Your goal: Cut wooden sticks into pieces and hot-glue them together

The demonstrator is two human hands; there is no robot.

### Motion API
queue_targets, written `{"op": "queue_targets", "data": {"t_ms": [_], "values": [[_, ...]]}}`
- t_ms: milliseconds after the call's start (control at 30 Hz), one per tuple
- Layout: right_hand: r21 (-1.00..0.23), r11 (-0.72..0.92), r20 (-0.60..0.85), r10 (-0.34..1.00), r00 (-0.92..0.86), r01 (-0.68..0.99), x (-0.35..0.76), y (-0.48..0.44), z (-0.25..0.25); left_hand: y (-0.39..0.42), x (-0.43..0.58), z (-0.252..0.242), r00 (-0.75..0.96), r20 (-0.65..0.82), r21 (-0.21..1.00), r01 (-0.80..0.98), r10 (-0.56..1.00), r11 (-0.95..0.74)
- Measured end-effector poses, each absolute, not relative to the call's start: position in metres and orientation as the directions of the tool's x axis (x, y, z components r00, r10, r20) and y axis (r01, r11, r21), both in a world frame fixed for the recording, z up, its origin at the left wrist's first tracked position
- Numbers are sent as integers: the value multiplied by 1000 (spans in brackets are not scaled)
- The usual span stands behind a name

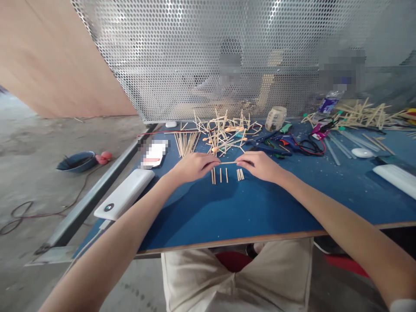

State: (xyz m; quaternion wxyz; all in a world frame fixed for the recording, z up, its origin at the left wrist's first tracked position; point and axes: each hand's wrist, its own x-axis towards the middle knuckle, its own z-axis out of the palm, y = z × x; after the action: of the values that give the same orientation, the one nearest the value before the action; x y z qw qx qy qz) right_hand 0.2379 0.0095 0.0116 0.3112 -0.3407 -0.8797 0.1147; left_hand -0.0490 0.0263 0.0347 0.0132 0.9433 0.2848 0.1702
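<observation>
Between my two hands a thin wooden stick (pixel 228 163) is held level, a little above the blue table. My left hand (pixel 196 167) pinches its left end, and my right hand (pixel 259 165) pinches the right end. Just below the hands, several short cut sticks (pixel 221 175) lie side by side on the table, with another small group of short sticks (pixel 240 174) to the right. Behind my left hand is a row of longer sticks (pixel 187 144). A tangled pile of joined sticks (pixel 224 132) with orange blobs at some joints rises behind both hands.
A white power bank (pixel 125 195) with a cable and a phone (pixel 155 154) lie at left. Tape (pixel 275 118), blue-handled tools (pixel 289 143), clear glue sticks (pixel 332 149) and a bottle (pixel 329 104) stand or lie at right. A perforated metal screen (pixel 182 56) borders the back.
</observation>
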Motion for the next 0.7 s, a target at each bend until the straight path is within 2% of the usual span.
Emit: {"op": "queue_targets", "data": {"t_ms": [267, 433, 700], "values": [[-393, 748, 445, 664, -601, 535, 243, 10, 18, 32, -57, 37, 727, 283, 159, 608, 626, -778], [-369, 725, 420, 688, -592, 582, 243, 10, 15, 34, -58, 36, 749, 268, 138, 592, 606, -794], [-381, 672, 388, 739, -551, 635, 230, 0, 14, 15, -31, 32, 781, 278, 15, 579, 560, -815]]}}
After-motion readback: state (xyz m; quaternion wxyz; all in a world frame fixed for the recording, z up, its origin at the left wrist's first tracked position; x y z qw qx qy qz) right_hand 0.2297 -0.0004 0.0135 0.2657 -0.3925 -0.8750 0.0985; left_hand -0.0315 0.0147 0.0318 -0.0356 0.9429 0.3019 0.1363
